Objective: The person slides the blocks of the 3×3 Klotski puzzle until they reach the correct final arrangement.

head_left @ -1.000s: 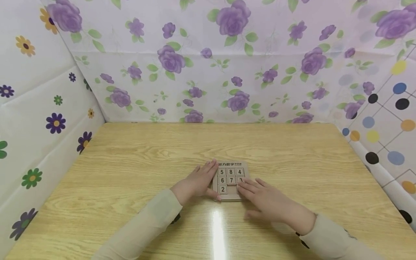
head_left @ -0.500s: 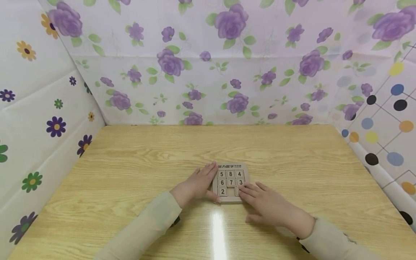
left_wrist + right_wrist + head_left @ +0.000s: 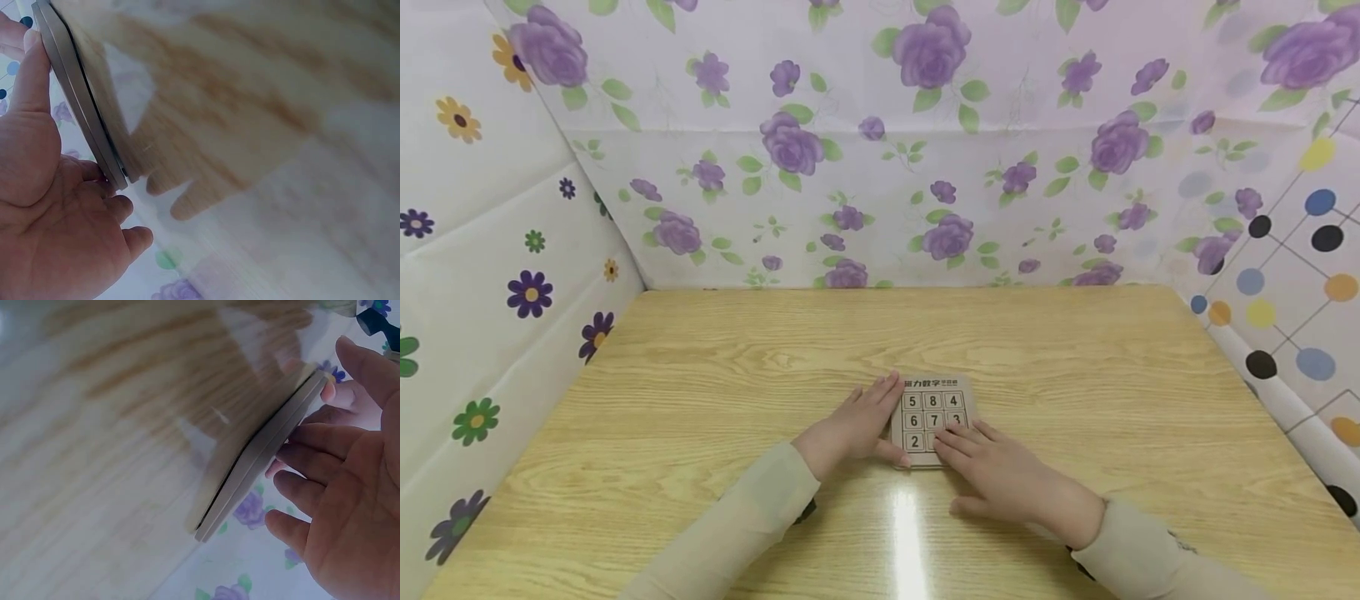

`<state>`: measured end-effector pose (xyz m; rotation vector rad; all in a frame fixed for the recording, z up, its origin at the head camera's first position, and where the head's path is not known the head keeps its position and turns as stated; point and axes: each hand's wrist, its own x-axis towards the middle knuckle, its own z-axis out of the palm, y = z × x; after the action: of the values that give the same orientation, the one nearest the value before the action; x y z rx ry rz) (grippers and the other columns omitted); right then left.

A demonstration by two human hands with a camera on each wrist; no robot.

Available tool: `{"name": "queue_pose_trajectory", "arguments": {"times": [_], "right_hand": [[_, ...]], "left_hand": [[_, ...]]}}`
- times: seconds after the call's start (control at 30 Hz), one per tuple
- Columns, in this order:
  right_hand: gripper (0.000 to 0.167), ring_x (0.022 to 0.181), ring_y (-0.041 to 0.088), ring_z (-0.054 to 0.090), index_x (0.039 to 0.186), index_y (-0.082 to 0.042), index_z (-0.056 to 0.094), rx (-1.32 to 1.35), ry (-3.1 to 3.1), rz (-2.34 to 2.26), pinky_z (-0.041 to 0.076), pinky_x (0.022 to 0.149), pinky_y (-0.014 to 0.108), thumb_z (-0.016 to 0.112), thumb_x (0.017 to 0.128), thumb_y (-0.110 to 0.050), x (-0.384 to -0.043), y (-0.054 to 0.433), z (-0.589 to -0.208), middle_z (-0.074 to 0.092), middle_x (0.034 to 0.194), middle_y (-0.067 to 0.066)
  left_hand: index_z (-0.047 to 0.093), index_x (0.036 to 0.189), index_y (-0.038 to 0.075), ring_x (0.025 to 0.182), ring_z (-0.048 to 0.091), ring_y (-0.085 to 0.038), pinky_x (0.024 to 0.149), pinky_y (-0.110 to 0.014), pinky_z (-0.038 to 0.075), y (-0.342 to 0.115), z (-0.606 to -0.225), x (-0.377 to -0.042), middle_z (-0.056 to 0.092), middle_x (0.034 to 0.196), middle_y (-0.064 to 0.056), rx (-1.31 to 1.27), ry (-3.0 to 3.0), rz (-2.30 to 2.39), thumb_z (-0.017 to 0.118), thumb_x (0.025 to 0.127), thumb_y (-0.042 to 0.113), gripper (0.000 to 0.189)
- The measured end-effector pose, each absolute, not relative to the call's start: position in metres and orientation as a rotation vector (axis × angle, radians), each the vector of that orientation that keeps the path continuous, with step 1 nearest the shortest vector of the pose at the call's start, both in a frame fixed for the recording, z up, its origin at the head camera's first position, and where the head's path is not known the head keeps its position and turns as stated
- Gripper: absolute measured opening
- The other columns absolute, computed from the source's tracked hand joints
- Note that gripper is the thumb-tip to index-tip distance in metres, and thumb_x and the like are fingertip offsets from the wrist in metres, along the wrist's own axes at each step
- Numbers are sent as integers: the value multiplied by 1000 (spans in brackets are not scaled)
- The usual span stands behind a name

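With my left hand (image 3: 853, 425) I'm holding the number board (image 3: 922, 461), my thumb bracing its near corner and my fingers reaching along to the far one. The board is lying flat on the wooden table (image 3: 760, 367), between my two hands. My right hand (image 3: 1000, 475) is lying flat, its fingers stretching over the side nearest it and partly covering the tiles there. Tile 2 (image 3: 914, 442) is sitting just beside my left thumb.

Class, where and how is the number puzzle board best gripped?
The number puzzle board is probably best gripped by its left edge, coming from the left: it lies flat, that edge is straight, and the left hand spans it without covering the numbered tiles.
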<state>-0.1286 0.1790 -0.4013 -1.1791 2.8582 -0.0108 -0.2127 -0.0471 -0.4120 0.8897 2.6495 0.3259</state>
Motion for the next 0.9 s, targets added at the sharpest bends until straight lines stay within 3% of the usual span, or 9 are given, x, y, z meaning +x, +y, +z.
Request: {"name": "queue_pose_trajectory", "arguments": {"times": [0.9], "right_hand": [[72,137,37,35,139,5,44,-990,2866,-109,26,113,56,63,87,-42,-146,196,-399,41,147,19]], "left_hand": [[13,152,1,147,8,-30,119,-50,12,-46,-411,-212,4,160,-13,889,2644,330,70,73,57,113]]}}
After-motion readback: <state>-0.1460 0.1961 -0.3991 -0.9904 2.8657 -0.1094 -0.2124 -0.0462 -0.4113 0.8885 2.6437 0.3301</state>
